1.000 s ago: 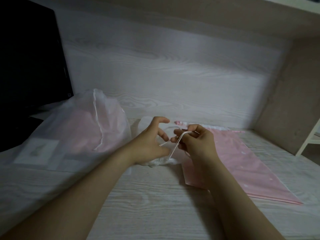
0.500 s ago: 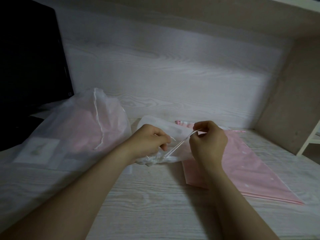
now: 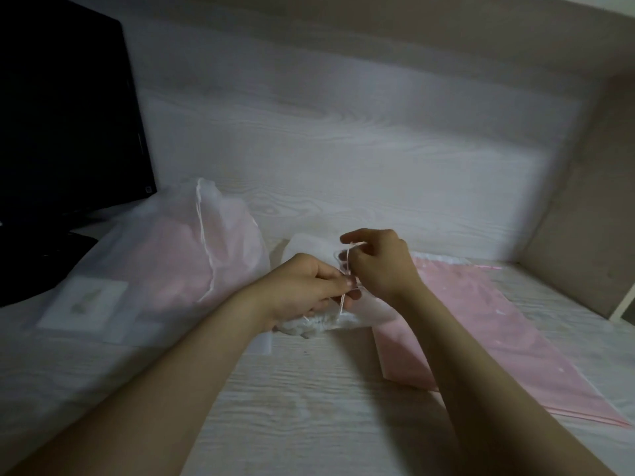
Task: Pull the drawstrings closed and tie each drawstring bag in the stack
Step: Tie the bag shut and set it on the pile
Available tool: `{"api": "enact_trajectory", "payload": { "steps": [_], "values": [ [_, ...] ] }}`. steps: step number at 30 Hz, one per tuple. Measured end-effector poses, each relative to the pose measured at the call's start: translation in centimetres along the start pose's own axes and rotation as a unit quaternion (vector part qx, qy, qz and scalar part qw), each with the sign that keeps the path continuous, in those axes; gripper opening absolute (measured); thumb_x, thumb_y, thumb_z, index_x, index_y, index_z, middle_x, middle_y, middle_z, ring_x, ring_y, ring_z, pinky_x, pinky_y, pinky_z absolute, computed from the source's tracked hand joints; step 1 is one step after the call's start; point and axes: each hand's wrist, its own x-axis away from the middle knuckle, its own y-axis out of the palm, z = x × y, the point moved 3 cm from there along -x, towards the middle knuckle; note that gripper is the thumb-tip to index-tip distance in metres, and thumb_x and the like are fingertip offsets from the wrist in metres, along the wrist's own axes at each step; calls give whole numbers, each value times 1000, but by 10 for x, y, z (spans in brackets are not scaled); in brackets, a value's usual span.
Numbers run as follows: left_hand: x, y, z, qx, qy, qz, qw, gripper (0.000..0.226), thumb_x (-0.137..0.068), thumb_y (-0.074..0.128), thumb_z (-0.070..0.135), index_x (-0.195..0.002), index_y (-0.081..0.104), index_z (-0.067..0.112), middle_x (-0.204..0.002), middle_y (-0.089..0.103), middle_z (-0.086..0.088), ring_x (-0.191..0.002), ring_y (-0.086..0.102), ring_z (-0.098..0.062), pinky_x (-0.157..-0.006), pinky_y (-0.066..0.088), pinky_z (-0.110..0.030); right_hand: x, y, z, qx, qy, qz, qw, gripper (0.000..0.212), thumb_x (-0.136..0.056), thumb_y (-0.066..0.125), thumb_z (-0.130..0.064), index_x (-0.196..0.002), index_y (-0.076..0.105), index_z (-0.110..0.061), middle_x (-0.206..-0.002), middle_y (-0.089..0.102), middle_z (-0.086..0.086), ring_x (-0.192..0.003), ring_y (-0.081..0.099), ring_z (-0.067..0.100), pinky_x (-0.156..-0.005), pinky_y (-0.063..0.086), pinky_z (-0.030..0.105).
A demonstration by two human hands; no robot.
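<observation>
Presently, both hands meet over the white drawstring bag [image 3: 311, 326] on the desk [image 3: 309, 407]. Left hand [image 3: 305, 286] pinches the drawstring [image 3: 347, 269] just above the gathered mouth; right hand [image 3: 378, 262] pinches it higher. Pink bags [image 3: 481, 321] lie right of the grip.

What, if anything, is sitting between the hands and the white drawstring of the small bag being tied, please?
Nothing visible. The left hand and right hand both already pinch the thin white drawstring, which runs down to the gathered mouth of the small white translucent bag on the pale wood-grain table.
</observation>
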Motion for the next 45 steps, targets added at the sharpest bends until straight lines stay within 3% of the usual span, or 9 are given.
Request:
{"api": "enact_trajectory", "payload": {
  "steps": [6, 13, 20, 27, 29, 32, 34, 38, 45],
  "values": [
    [-6, -4, -9, 98, -59, 13, 993, 31, -106, 62, 25, -114, 76, -1, -81, 71, 0, -54, 41, -4, -47, 31, -16, 19, 7, 8, -101, 6, 36, 994, 35, -94, 47, -5, -118, 71, -14, -69, 75, 2, -54, 71, 11, -54, 54, 21],
    [-5, -7, -11, 149, -96, 44, 983, 33, -100, 72, 26, -113, 78, -3, -70, 59, 2, -58, 46, -7, -49, 35, -19, 37, 7, 1, -12, -131, -81, 988, 42, -77, 65, -34, -119, 68, -30, -78, 73, -8, -68, 64, 5, -65, 46, 17],
    [-6, -13, -6, 224, -113, 55, 966, 13, -93, 68, 10, -101, 73, 1, -82, 60, -9, -60, 46, -11, -50, 33, -22, 30, 13, 0, 52, -263, -3, 963, 20, -84, 81, -21, -100, 81, -33, -82, 72, -14, -81, 64, 1, -73, 42, 11],
    [-3, -14, -2, 262, -107, 55, 957, 28, -89, 53, 3, -65, 65, 7, -75, 63, -12, -64, 51, -15, -62, 40, -26, 25, 17, 7, 204, -320, -7, 925, 24, -97, 60, -35, -98, 83, -29, -76, 56, -2, -74, 53, 25, -65, 46, 37],
    [-3, -14, -2, 244, -91, 80, 962, 10, -89, 57, -4, -90, 65, 2, -87, 61, -15, -68, 54, -15, -65, 45, -26, 26, 16, 10, 231, -314, 10, 921, 19, -95, 63, -25, -93, 82, -21, -77, 54, 1, -75, 53, 28, -66, 47, 40],
    [-4, -20, -9, 130, -59, 180, 973, 36, -82, 69, -9, -113, 64, 9, -105, 67, -12, -75, 62, -16, -69, 52, -28, 27, 19, 13, 206, -268, -5, 941, 18, -94, 60, -16, -91, 77, -16, -81, 58, 1, -80, 56, 28, -71, 48, 42],
    [-2, -27, -10, 7, -23, 234, 972, 35, -79, 76, -4, -104, 70, 20, -110, 72, -5, -84, 69, -18, -67, 58, -32, 25, 20, 16, 150, -229, -23, 961, 19, -93, 56, -14, -89, 74, -18, -85, 63, -1, -84, 57, 20, -76, 49, 37],
    [-2, -33, -7, -154, 67, 250, 954, 30, -82, 79, 2, -77, 82, 31, -82, 79, 10, -85, 76, -8, -87, 64, -37, 23, 17, 16, 50, -163, -26, 985, 25, -99, 55, -9, -87, 74, -18, -85, 69, -7, -78, 59, -2, -71, 39, 9],
    [1, -17, 5, -192, 122, 231, 946, 19, -86, 71, 24, -92, 84, 37, -88, 77, 25, -90, 70, -1, -88, 57, -29, 21, 18, 18, -100, -80, 2, 992, 28, -106, 56, -19, -86, 75, -18, -68, 68, -18, -66, 60, 1, -62, 42, 18]
  ]
}}
